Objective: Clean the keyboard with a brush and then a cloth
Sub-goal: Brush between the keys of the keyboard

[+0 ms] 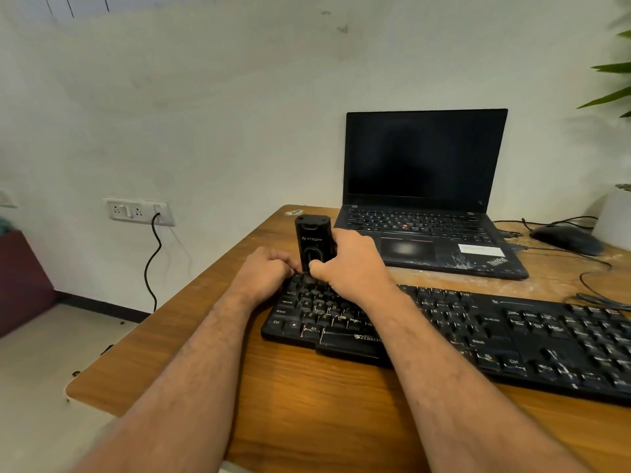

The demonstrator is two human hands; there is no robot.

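A black keyboard [478, 332], dusty with white specks, lies across the wooden desk [307, 397]. My right hand [355, 264] grips a black upright brush tool [312, 238] and holds its lower end on the keyboard's top-left keys. The bristles are hidden behind my fingers. My left hand [264, 273] sits with curled fingers at the keyboard's far left corner, beside the tool. I cannot tell whether it holds anything. No cloth is in view.
An open black laptop [423, 206] stands behind the keyboard. A black mouse [565, 238] and cables lie at the right, near a white plant pot [614, 213]. A wall socket [138, 211] with a black cord is on the left. The desk's left edge is close.
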